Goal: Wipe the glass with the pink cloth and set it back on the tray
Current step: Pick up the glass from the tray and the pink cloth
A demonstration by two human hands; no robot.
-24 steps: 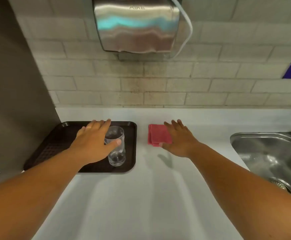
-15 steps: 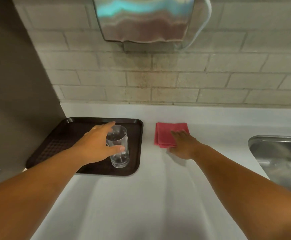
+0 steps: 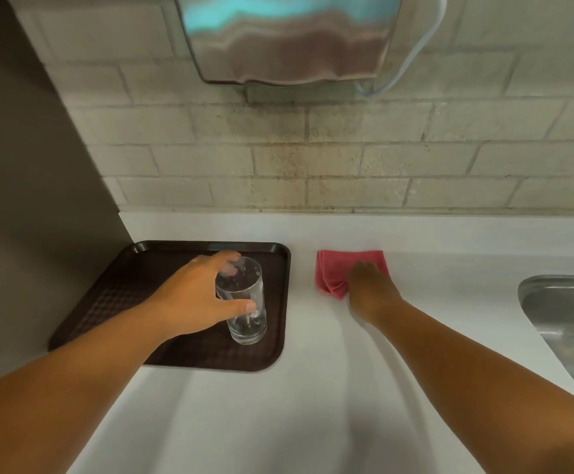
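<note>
A clear drinking glass stands upright on the right part of a dark brown tray. My left hand wraps around the glass, thumb on the near side and fingers behind it. To the right of the tray, a folded pink cloth lies on the white counter. My right hand rests on the cloth's right half with fingers curled onto it, bunching its near corner.
A steel sink is set into the counter at the right edge. A metal hand dryer hangs on the brick wall above. A grey partition borders the tray on the left.
My left hand has closed around the glass. My right hand has moved onto the pink cloth and curled its fingers into it. The view has tilted slightly downward and left.
</note>
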